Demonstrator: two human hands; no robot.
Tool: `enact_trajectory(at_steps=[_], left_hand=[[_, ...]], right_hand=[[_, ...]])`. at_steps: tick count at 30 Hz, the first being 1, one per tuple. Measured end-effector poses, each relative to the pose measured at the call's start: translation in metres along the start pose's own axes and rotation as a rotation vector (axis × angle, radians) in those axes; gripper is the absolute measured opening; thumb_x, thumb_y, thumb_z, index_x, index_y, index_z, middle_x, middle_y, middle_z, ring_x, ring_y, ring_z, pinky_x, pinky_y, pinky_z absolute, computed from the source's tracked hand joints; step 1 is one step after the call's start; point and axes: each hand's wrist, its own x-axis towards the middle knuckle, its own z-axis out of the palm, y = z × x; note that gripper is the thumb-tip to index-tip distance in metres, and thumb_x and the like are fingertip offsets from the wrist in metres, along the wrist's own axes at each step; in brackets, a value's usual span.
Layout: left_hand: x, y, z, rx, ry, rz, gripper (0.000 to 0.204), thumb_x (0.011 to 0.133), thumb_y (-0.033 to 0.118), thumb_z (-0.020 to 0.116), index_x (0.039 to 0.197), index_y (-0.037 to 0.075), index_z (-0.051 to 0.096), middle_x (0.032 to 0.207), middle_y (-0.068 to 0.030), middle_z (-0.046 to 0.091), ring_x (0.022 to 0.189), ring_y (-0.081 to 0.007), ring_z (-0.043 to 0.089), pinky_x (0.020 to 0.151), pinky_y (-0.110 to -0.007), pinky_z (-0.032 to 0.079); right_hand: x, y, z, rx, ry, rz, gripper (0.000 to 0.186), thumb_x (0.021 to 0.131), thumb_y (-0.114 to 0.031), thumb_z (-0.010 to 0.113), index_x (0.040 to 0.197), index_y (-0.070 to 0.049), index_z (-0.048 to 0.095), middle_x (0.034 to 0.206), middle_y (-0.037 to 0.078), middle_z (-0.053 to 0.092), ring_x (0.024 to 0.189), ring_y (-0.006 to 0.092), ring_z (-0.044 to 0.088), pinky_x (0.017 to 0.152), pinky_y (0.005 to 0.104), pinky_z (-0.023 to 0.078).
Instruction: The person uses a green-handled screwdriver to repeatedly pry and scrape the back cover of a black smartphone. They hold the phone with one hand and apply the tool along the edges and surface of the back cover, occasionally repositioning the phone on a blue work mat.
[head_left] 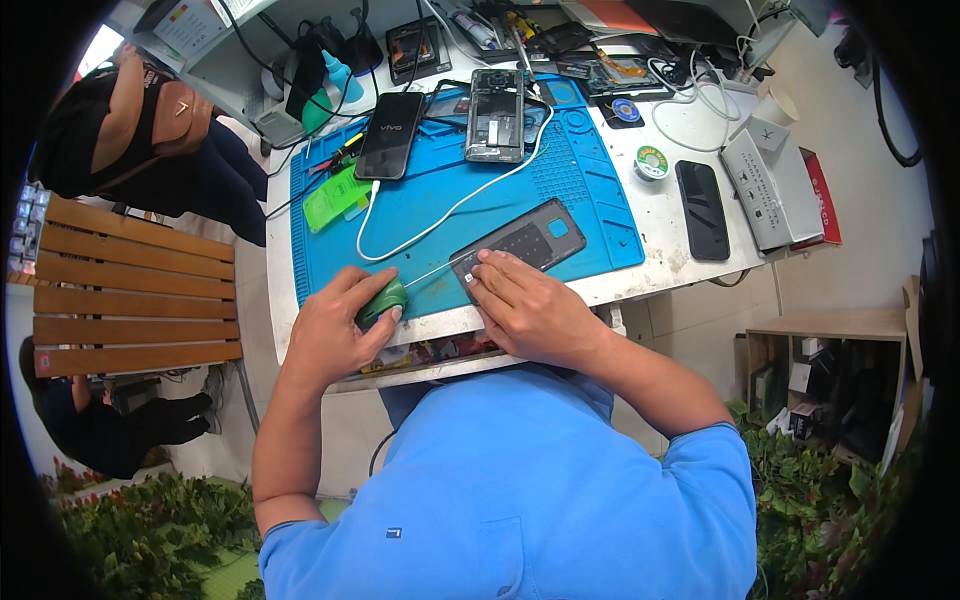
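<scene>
At the far left, a person (215, 165) in dark clothes with a brown bag (182, 118) stands near a slatted wooden bench (140, 308). On my white table (283, 300) lies a blue mat (400, 215), a bright green packet (330, 204) toward its left side. My left hand (338, 322) comes next, at the mat's near edge, thumb and fingers clamped around a green roll (384, 303). Beyond it, a dark phone (392, 138) lies with its screen lit, a white cable (385, 258) running to its lower end. From the roll a thin, pale strip (428, 273) stretches taut to the right, reaching the near left end of a dark back cover (530, 240), which lies aslant on the mat with its camera cutout at the far end. My right hand (535, 308) is there, fingertips bunched together on that end of the cover; I cannot tell whether they pinch the strip or only press it down. Past the cover, toward the back, sits an opened phone (495, 115). Farther right come a round tin (652, 163), a black phone (703, 212) and a white box (757, 195).
</scene>
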Motion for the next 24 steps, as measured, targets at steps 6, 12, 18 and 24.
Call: enact_trajectory(at_steps=[6, 12, 18, 24], left_hand=[[0.008, -0.012, 0.007, 0.038, 0.049, 0.073, 0.048, 0.099, 0.029, 0.085, 0.144, 0.011, 0.084, 0.124, -0.0142, 0.080, 0.092, -0.0362, 0.082, 0.083, -0.046, 0.066], [0.013, -0.014, 0.011, 0.020, 0.067, 0.077, 0.048, 0.099, 0.026, 0.086, 0.144, 0.010, 0.084, 0.123, -0.0152, 0.080, 0.093, -0.0371, 0.082, 0.084, -0.046, 0.066], [0.017, -0.014, 0.011, 0.022, 0.055, 0.109, 0.048, 0.098, 0.026, 0.087, 0.143, 0.011, 0.085, 0.119, -0.0126, 0.080, 0.082, -0.0312, 0.080, 0.078, -0.043, 0.065], [0.018, -0.001, 0.005, 0.015, -0.023, 0.033, 0.046, 0.098, 0.020, 0.085, 0.143, 0.007, 0.084, 0.116, -0.0164, 0.078, 0.096, -0.0361, 0.080, 0.086, -0.043, 0.064]], right_hand=[[-0.003, 0.007, 0.005, -0.020, -0.003, -0.065, 0.047, 0.093, -0.017, 0.076, 0.129, 0.014, 0.078, 0.134, 0.028, 0.080, 0.139, 0.0446, 0.075, 0.124, 0.0538, 0.060], [-0.006, 0.010, 0.005, -0.038, -0.020, -0.094, 0.051, 0.095, -0.020, 0.074, 0.133, 0.014, 0.077, 0.137, 0.028, 0.079, 0.140, 0.0456, 0.075, 0.124, 0.0547, 0.060], [-0.010, 0.017, 0.003, -0.119, -0.038, -0.167, 0.048, 0.099, -0.020, 0.070, 0.134, 0.011, 0.077, 0.137, 0.027, 0.079, 0.139, 0.0447, 0.075, 0.124, 0.0562, 0.059], [-0.008, 0.019, -0.001, -0.113, 0.019, -0.178, 0.037, 0.101, -0.019, 0.069, 0.128, 0.005, 0.077, 0.135, 0.023, 0.080, 0.138, 0.0392, 0.077, 0.125, 0.0556, 0.058]])
